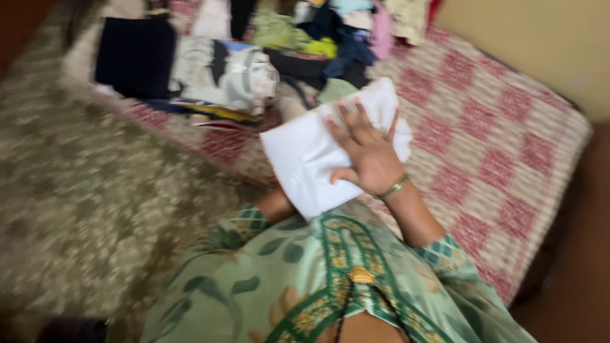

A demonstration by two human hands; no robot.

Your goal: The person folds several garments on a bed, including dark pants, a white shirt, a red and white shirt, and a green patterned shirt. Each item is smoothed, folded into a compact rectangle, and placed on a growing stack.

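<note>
The right hand (pixel 368 155) lay flat on the folded white cloth (pixel 318 152), fingers spread wide and pointing away from the body, palm pressed down on the cloth's near right part, so that grip was apart, nothing pinched in it. A green bangle (pixel 394 188) sat on that wrist. The cloth rested on the bed (pixel 508 146), over the red and cream checked cover, with most of its white surface reaching out to the left of the palm and past the fingertips. And the left hand was hidden: only the left forearm (pixel 276 204) showed, running in under the cloth's near left edge, so whether that grip was apart or together could not be told. Beyond the cloth, a folded pile of pale grey garments (pixel 222 73) sat just behind it to the left, a dark navy folded piece (pixel 135 56) further left, and a loose heap of mixed coloured clothes (pixel 337 28) at the far end of the bed. The picture was blurred, so finer detail stayed out of reach.
</note>
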